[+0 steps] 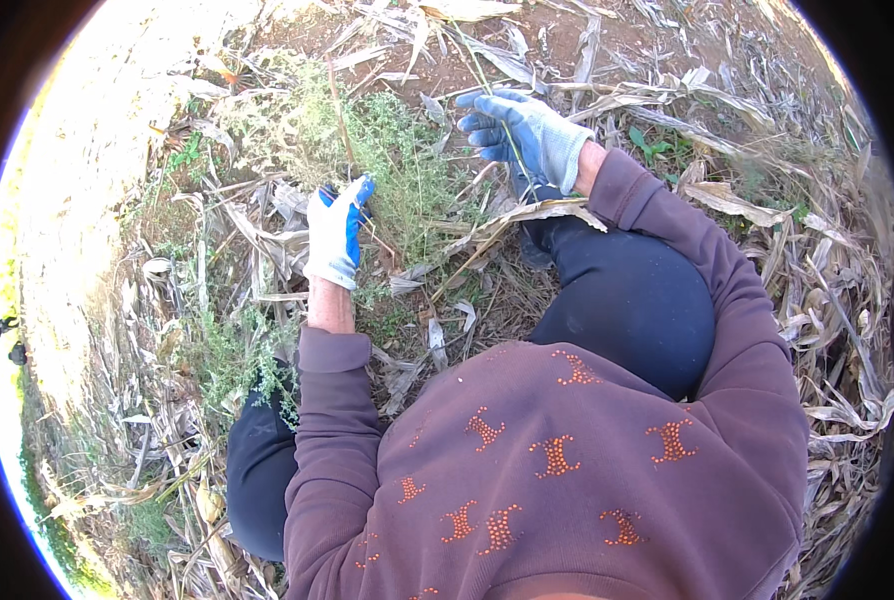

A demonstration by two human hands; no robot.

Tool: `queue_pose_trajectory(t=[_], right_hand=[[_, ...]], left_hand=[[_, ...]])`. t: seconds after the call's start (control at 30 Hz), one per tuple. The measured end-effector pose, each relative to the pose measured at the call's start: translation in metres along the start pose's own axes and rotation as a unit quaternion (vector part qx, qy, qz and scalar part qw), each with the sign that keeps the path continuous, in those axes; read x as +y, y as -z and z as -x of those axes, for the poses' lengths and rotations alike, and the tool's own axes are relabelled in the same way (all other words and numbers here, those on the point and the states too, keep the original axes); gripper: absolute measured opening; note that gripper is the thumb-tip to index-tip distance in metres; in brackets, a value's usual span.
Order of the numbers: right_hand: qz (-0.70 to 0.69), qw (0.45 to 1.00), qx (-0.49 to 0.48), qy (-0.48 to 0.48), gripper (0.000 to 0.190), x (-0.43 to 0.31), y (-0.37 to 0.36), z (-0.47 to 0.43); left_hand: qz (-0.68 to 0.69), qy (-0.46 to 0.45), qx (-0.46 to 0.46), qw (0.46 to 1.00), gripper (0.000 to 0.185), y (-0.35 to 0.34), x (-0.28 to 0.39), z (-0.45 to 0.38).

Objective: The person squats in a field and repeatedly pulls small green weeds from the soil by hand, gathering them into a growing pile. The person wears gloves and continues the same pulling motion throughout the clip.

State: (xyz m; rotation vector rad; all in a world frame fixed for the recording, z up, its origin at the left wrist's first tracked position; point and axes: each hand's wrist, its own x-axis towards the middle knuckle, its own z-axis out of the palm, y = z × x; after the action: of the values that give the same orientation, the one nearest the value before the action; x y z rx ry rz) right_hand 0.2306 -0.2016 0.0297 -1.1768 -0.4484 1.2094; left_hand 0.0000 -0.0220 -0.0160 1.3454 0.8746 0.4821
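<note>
My left hand (340, 229), in a white and blue coated work glove, is closed around thin reddish-brown stems at the base of a feathery green weed (398, 142). My right hand (526, 135), in a similar pale grey-blue glove, is to the right with its fingers spread, above my shoe. A long thin green stalk (512, 142) crosses over its palm; whether the hand grips it I cannot tell. Dry corn leaves (484, 232) lie between and below the hands.
Dry corn husks and stalks (724, 201) litter the ground around me. Brown soil (447, 86) shows beyond the weed. More green weeds (237, 356) grow by my left knee. Low leafy plants (648, 145) stand at the right. Two small dark shapes (16, 353) are far off at the left.
</note>
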Motion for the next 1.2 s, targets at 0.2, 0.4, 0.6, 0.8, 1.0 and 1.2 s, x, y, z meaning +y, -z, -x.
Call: queue_pose_trajectory(t=[0.2, 0.4, 0.6, 0.8, 1.0, 1.2], right_hand=[[0.009, 1.0, -0.008, -0.017, 0.033, -0.001, -0.003, 0.002], [-0.003, 1.0, -0.004, -0.018, 0.031, 0.0, -0.002, 0.002], [-0.02, 1.0, -0.009, -0.011, 0.033, 0.004, 0.005, -0.002], [-0.015, 0.999, -0.046, 0.005, 0.031, 0.0, -0.001, -0.001], [0.046, 0.994, -0.098, -0.022, 0.035, -0.012, -0.03, 0.011], [0.253, 0.951, -0.172, 0.041, 0.043, -0.002, -0.026, 0.013]], left_hand=[[-0.125, -0.047, 0.042, 0.99, 0.025, -0.001, 0.008, 0.002], [-0.149, -0.109, 0.105, 0.977, 0.03, 0.005, 0.007, -0.001], [-0.095, -0.146, 0.144, 0.974, 0.015, 0.015, 0.035, 0.01], [-0.186, -0.246, 0.214, 0.927, 0.02, 0.007, 0.065, 0.024], [-0.351, -0.308, 0.174, 0.867, 0.038, -0.048, 0.043, 0.037], [-0.493, -0.28, 0.015, 0.824, 0.036, -0.099, 0.02, 0.066]])
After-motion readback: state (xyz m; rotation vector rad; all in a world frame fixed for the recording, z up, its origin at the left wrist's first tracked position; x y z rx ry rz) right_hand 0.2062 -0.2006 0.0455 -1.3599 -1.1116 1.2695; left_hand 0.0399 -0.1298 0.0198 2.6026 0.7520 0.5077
